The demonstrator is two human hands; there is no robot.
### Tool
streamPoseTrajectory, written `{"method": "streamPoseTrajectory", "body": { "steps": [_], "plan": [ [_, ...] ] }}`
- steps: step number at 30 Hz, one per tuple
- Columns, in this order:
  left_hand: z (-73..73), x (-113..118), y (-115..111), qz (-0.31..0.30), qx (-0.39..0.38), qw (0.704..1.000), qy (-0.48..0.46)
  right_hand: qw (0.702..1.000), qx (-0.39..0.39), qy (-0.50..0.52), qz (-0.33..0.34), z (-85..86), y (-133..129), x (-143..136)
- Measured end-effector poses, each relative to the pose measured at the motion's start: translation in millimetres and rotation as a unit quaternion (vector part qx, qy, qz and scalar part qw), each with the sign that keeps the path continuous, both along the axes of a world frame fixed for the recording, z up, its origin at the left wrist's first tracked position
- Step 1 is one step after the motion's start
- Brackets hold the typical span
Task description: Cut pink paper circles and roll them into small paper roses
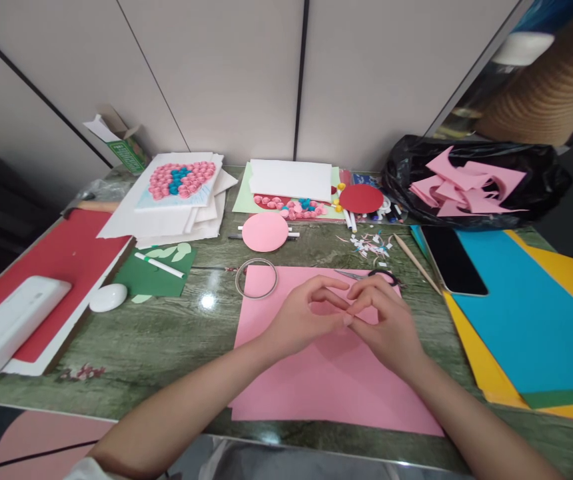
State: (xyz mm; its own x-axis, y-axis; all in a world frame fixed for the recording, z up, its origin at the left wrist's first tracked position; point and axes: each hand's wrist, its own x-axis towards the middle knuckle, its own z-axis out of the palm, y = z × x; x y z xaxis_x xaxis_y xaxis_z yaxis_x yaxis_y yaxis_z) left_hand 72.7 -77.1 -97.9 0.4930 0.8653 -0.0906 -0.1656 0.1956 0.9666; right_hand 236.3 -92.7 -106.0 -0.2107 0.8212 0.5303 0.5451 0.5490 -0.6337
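Note:
My left hand (305,317) and my right hand (391,328) meet fingertip to fingertip over a large pink paper sheet (286,373). Both are closed in a pinch; anything between the fingers is too small or hidden to name. Behind my right hand lie scissors (385,275) with black handles, partly covered by its fingers. A round metal ring (256,279) overlaps the sheet's upper left corner. Beyond it, a pink paper circle (265,232) rests across some pens.
At the right are a phone (454,260), blue paper (531,300), a wooden stick (416,263) and a black bag (401,173) of pink offcuts. A paper heart picture (179,183), green paper (159,277), a white egg-shaped item (108,297) and a white device (21,327) occupy the left.

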Motion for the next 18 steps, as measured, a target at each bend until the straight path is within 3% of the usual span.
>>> {"method": "streamPoseTrajectory", "body": {
  "steps": [5, 11, 18],
  "plan": [
    [-1.4, 2.0, -0.7, 0.001, -0.025, 1.0, -0.008, 1.0, -0.007, -0.008, -0.001, 1.2, -0.7, -0.7],
    [-3.2, -0.1, 0.5, 0.026, -0.133, 0.989, -0.052, 0.999, 0.0, -0.036, -0.014, 3.2, -1.7, 1.0],
    [0.7, -2.8, 2.8, 0.027, -0.135, 0.99, -0.044, 0.998, 0.027, -0.048, -0.004, 2.1, -1.7, 4.5]
  ]
}}
